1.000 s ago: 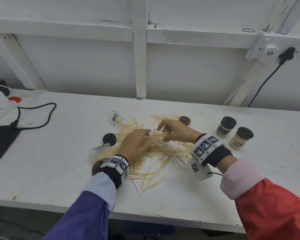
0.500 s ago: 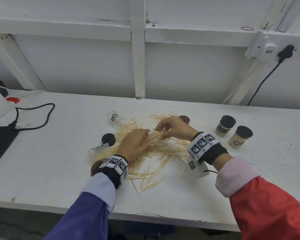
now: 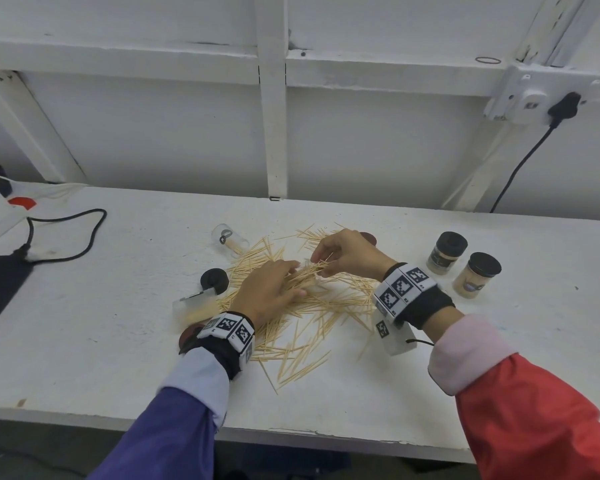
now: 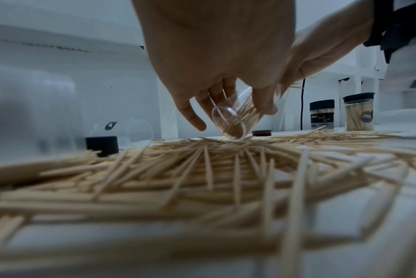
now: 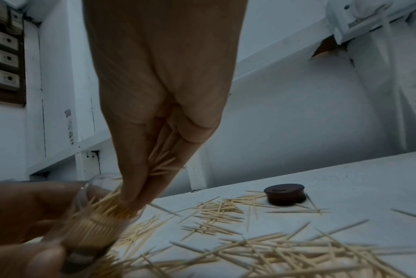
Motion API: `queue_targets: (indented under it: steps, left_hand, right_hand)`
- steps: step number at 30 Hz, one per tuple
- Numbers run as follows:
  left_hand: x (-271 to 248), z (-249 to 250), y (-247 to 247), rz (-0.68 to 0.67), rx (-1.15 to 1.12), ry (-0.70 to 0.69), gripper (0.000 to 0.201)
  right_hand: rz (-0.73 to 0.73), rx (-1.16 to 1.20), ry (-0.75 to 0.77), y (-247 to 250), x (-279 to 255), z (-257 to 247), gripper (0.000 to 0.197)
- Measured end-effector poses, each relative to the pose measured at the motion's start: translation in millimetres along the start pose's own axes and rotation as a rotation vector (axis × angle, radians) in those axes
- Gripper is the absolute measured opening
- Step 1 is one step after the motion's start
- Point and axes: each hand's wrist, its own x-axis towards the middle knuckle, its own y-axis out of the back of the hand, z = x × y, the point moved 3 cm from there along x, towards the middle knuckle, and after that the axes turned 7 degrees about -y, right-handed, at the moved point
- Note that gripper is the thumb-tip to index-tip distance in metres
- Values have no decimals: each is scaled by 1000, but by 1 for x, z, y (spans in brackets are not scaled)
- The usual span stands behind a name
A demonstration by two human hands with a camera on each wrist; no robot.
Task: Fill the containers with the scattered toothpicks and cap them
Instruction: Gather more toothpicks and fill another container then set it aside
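On the white table (image 3: 84, 341), at the right, two capped containers (image 3: 463, 263) stood upright and full of toothpicks, so that share of the job looked finished. Over the middle of the scattered toothpicks (image 3: 312, 317) the left hand (image 3: 269, 289) gripped a clear container (image 4: 235, 120), tilted with its base toward the wrist and already well packed. The right hand (image 3: 347, 254) pinched a small bundle of toothpicks (image 5: 161, 161) between thumb and fingers, feeding it into that container's mouth. By my judgement this container was close to full but not yet capped.

Much was left. A wide spread of loose toothpicks lay across the table, from the near edge of the pile to the far side. An empty clear container (image 3: 230, 239) lay on its side at the far left of the pile, and another clear container (image 3: 194, 304) lay at the near left, with some toothpicks apparently inside. A black cap (image 3: 214, 279) sat loose beside it, and a dark brown cap (image 5: 285, 193) rested just beyond the right hand. A further dark cap partly showed under the left wrist.
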Motion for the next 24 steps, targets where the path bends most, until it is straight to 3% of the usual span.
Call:
queue_targets:
  steps: [7, 15, 24]
  left_hand:
    - [0, 0, 0, 0, -7, 8, 62]
    - [0, -2, 0, 9, -15, 17, 62]
    - [0, -2, -1, 8, -6, 2, 62]
  right_hand:
    - [15, -7, -21, -3, 1, -2, 20]
    - [-41, 52, -37, 0, 0, 3, 33]
    - [-2, 53, -55, -5, 4, 3, 17]
